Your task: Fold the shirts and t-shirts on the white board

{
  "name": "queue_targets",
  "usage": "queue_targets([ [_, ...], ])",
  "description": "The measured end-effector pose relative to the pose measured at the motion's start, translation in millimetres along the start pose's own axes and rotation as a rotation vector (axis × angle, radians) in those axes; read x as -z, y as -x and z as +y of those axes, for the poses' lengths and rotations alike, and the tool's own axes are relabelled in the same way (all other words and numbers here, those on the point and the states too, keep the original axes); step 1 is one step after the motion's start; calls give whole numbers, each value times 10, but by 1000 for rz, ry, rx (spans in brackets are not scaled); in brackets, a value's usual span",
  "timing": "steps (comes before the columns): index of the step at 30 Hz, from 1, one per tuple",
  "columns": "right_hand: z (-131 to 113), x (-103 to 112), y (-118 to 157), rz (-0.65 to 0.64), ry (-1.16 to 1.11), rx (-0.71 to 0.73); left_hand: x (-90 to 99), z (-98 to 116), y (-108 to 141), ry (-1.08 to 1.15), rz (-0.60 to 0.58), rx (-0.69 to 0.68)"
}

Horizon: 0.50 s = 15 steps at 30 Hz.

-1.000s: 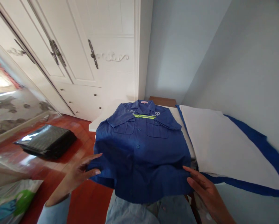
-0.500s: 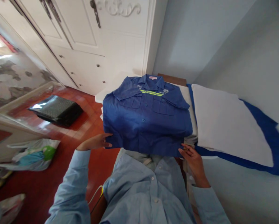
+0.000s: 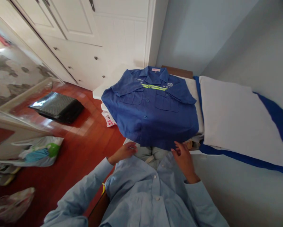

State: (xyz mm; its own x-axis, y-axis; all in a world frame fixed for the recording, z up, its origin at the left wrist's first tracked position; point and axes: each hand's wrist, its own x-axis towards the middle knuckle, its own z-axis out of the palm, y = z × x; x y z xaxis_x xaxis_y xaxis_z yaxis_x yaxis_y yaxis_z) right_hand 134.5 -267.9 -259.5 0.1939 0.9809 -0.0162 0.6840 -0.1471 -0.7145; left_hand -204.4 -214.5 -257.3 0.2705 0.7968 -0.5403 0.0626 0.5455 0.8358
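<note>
A blue short-sleeved work shirt with a yellow-green stripe lies front up on a white table, collar away from me, its lower edge hanging over the near side. Just below that edge on the left is my left hand, fingers apart, holding nothing. My right hand is at the hem's right part, fingers loosely spread, fingertips close to the cloth; whether they touch it is unclear.
Right of the shirt, a white cloth lies over a blue one. A white cabinet stands behind. On the red floor at left are a black package and plastic bags.
Both hands have moved inward from the shirt's lower corners. My left hand has let go of the hem, and my right hand's fingers have opened. The shirt's lower left edge now hangs slanted.
</note>
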Motion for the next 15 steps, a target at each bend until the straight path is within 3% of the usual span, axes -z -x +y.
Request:
queue_targets([
  [3,-270,-201,-19,-226,-55,186,-206,-107,-86,493,160,145],
  [5,-420,-380,-81,-345,-59,317,-280,-100,-120,682,186,188],
  [8,-547,-679,-225,-443,18,425,-389,-39,-156,785,164,232],
  [10,-569,-868,-319,-482,87,448,-468,-13,-186,829,214,274],
  [15,-501,-1151,-412,-509,153,391,-557,-35,-285,891,325,291],
])
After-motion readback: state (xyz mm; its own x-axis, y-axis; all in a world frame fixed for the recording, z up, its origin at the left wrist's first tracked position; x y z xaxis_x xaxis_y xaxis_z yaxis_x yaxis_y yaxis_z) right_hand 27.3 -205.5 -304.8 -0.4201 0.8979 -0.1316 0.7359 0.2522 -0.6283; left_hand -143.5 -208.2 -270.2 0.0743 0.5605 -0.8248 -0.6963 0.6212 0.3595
